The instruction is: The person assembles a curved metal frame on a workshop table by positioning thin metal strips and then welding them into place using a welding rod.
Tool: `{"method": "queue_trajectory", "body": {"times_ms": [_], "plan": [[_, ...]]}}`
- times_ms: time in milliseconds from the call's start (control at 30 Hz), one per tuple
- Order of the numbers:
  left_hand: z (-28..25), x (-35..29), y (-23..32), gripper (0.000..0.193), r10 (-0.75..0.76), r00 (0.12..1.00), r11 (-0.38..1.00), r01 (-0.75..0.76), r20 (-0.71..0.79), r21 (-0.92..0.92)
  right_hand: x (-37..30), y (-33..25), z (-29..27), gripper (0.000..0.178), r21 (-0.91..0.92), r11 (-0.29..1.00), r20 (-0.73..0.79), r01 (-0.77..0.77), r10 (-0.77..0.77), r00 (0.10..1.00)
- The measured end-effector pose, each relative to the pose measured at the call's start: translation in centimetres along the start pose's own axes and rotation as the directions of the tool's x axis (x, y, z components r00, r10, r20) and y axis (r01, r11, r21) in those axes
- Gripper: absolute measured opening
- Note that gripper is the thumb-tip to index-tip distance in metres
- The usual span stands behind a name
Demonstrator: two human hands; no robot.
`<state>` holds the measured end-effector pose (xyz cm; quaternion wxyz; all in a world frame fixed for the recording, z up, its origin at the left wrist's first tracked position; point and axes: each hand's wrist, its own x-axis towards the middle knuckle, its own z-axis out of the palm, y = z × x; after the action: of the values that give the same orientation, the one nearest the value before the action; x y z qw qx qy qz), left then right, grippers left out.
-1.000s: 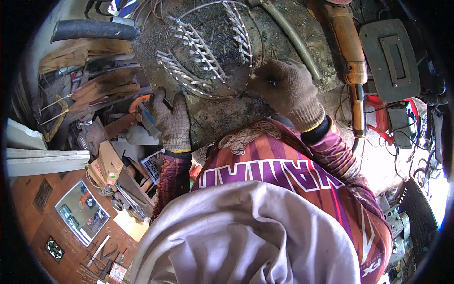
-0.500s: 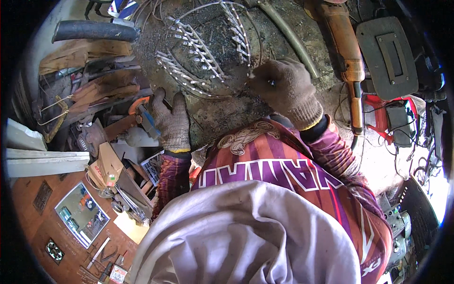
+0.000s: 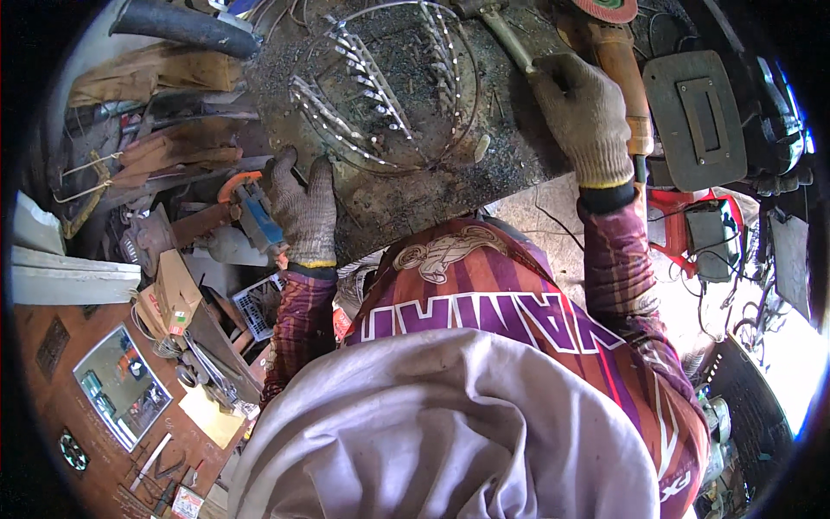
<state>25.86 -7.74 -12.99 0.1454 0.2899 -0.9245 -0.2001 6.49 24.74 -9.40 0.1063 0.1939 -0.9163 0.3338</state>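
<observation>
My right hand (image 3: pixel 581 117), in a knitted work glove, has its fingers wrapped round the lower handle of a hammer (image 3: pixel 506 36) lying at the far side of the dirty work table (image 3: pixel 363 229). The hammer's head is partly cut off by the top edge. My left hand (image 3: pixel 303 208), gloved alike, rests at the table's left edge with thumb and fingers apart, seemingly empty. Between the hands and farther off lies a round wire frame (image 3: pixel 475 95) with rows of short metal pieces (image 3: pixel 372 78) inside it. A small pale stub (image 3: pixel 482 147) lies right of the ring.
An orange angle grinder (image 3: pixel 618 65) with a reddish disc lies right of my right hand, beside a dark welding shield (image 3: pixel 696 121). A blue-and-orange tool (image 3: pixel 258 216) hangs close to my left hand. A dark tube (image 3: pixel 181 28) and brown scraps (image 3: pixel 151 78) fill the left side.
My right hand has moved right and away from the ring's near edge onto the hammer handle, uncovering the pale stub. My left hand stays at the table's edge. The view has shifted slightly.
</observation>
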Motion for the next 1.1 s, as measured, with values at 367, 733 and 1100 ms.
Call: {"method": "queue_trajectory", "body": {"times_ms": [367, 733, 1100], "plan": [[1.8, 0.0, -3.2, 0.056, 0.088, 0.994, 0.996, -0.09, -0.071, -0.025, 1.0, -1.1, 2.1, 0.022, -0.123, 0.982, 0.021, 0.144, -0.143, 0.99], [1.8, -0.2, -3.4, 0.061, 0.003, 1.0, 0.988, -0.006, -0.018, -0.154, -2.3, -5.3, 2.2, 0.023, 0.072, 0.996, 0.099, 0.05, -0.057, 0.993], [1.2, -0.4, -2.9, 0.061, 0.004, 1.0, 0.986, 0.002, 0.031, -0.165, -9.5, -8.5, 5.5, 0.022, 0.443, 0.827, 0.179, -0.347, 0.297, 0.938]]}}
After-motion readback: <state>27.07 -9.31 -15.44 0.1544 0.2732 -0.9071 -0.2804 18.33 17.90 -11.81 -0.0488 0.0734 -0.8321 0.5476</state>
